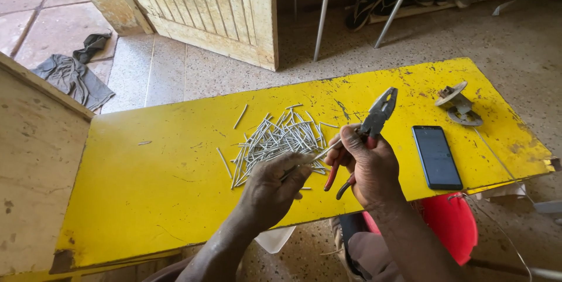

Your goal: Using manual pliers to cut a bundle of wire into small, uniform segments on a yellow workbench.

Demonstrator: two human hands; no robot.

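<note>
At the centre of the frame the right hand (369, 165) is closed around the red handles of a pair of pliers (369, 133), whose jaws point up toward the upper right and stand slightly parted, gripping nothing. The left hand (275, 185) pinches one thin metal rod (321, 154) between its fingertips, angled toward the pliers. Just above it, on the yellow board (146, 200), lies a loose pile of rods (278, 138), with a few strays to its left. By the look of it most of the pile is yet unhandled; no separate worked heap shows. A dark phone (436, 156) and a metal fitting (459, 106) lie at right
</note>
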